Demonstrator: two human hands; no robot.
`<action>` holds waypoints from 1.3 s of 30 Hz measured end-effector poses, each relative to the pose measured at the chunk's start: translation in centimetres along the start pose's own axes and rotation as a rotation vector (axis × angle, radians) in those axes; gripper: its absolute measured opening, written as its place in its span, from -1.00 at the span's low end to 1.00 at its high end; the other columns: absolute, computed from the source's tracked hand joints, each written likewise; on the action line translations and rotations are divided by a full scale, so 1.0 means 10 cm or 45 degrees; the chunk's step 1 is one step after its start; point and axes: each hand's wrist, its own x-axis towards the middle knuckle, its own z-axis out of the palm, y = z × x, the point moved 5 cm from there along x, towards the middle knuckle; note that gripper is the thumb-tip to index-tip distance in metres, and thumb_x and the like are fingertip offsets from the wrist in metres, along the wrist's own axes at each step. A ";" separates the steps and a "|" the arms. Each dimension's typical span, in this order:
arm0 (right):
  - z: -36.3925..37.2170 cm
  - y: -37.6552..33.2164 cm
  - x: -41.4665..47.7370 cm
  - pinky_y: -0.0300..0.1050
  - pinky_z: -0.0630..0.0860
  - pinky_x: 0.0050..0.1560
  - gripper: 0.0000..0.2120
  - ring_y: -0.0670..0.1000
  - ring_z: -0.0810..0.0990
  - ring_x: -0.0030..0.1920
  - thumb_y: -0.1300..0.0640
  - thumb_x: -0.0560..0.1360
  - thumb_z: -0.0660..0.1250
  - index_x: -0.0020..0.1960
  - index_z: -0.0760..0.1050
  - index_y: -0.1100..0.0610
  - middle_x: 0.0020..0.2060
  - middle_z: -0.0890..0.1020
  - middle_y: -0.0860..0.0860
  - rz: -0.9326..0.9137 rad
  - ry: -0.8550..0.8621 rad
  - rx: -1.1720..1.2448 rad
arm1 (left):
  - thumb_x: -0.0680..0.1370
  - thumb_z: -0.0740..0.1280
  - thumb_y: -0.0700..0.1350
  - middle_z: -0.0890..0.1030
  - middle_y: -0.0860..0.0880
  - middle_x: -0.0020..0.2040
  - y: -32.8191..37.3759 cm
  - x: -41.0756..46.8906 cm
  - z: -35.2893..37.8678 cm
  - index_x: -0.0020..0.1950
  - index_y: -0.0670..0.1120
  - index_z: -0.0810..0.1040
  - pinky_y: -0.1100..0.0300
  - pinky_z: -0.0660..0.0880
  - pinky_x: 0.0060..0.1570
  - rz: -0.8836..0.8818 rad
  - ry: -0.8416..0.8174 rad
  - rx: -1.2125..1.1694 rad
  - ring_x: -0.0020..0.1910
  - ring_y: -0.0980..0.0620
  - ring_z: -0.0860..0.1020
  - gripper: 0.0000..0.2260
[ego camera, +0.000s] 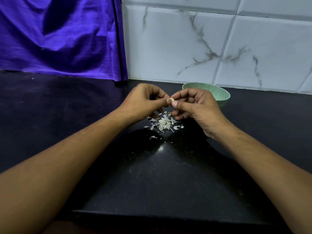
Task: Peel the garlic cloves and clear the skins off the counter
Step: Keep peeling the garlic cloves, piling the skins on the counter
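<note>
As left hand [143,102] and right hand [197,105] pinch one garlic clove [171,99], skins [164,123] lie well back from counter edge [168,212].

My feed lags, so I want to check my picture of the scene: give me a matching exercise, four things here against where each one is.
Things:
1. garlic clove
2. skins
3. green bowl
4. purple cloth

Places:
A. hangs at the back left
B. heaped on the counter
C. pinched between left hand and right hand
D. stands behind the right hand

Pairs: 1-C; 2-B; 3-D; 4-A
</note>
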 end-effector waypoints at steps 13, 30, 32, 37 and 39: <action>0.03 -0.02 -0.01 -0.01 0.67 -0.24 -0.88 0.06 0.70 -0.32 0.36 0.50 0.47 0.00 0.60 0.23 -0.27 0.67 0.11 -0.003 -0.013 -0.019 | 0.42 0.46 0.00 0.71 -0.11 -0.25 0.01 0.00 -0.01 -0.14 -0.10 0.69 0.11 0.62 -0.29 0.035 0.079 0.065 -0.28 -0.03 0.68 -0.83; 0.00 0.01 0.01 -0.08 0.66 -0.29 -0.88 0.02 0.69 -0.35 0.34 0.54 0.44 0.06 0.58 0.25 -0.14 0.69 0.26 0.025 -0.015 0.005 | 0.57 0.49 -0.10 0.71 -0.16 -0.15 0.02 0.00 -0.01 0.01 -0.13 0.70 0.12 0.62 -0.32 0.088 0.053 0.071 -0.26 0.02 0.67 -0.89; 0.00 0.01 0.00 -0.08 0.66 -0.28 -0.87 0.02 0.69 -0.34 0.35 0.53 0.45 0.07 0.58 0.27 -0.18 0.69 0.21 0.019 -0.025 -0.008 | 0.56 0.50 -0.12 0.71 -0.18 -0.16 0.01 0.01 -0.01 -0.01 -0.14 0.70 0.13 0.61 -0.32 0.068 0.059 0.072 -0.27 0.01 0.67 -0.90; 0.02 0.03 0.01 -0.07 0.65 -0.28 -0.81 0.04 0.70 -0.33 0.39 0.48 0.48 0.06 0.58 0.27 -0.27 0.69 0.08 -0.004 -0.038 -0.055 | 0.56 0.50 -0.11 0.71 -0.18 -0.16 -0.03 0.02 0.00 -0.05 -0.11 0.70 0.09 0.62 -0.30 0.027 0.032 0.055 -0.27 -0.02 0.66 -0.92; 0.01 0.03 0.01 -0.06 0.65 -0.28 -0.83 0.06 0.70 -0.33 0.39 0.49 0.48 0.05 0.59 0.27 -0.27 0.69 0.07 -0.013 -0.021 -0.070 | 0.57 0.49 -0.12 0.71 -0.15 -0.16 -0.04 0.02 0.01 -0.04 -0.11 0.70 0.05 0.65 -0.27 0.020 0.010 0.043 -0.27 0.00 0.66 -0.94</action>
